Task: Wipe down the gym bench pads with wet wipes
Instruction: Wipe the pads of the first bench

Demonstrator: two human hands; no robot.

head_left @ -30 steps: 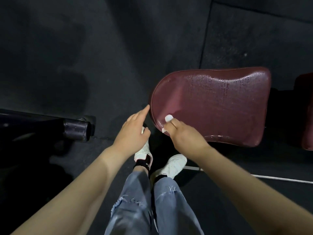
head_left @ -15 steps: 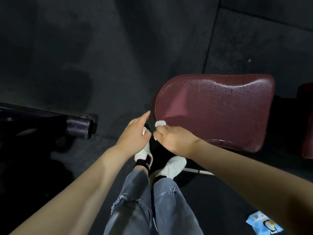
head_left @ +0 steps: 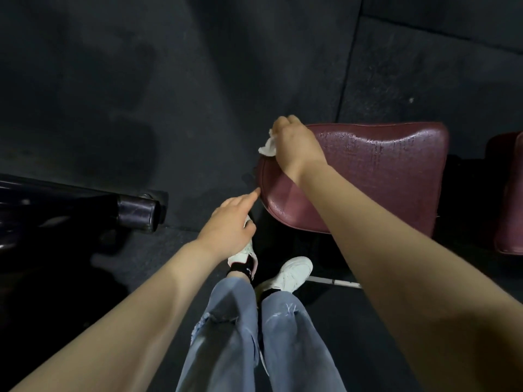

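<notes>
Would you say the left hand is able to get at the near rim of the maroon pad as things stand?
Probably yes: the left hand is empty, its forefinger nearly at the pad rim, nothing between. The right hand wipes farther along.

Dark rubber floor (head_left: 169,80), black metal tube end (head_left: 137,215), white sneakers (head_left: 288,274).

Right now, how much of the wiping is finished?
The maroon seat pad already glistens wet across its top. The right hand grips the white wipe at its far left corner. The second pad at the right edge probably remains.
</notes>
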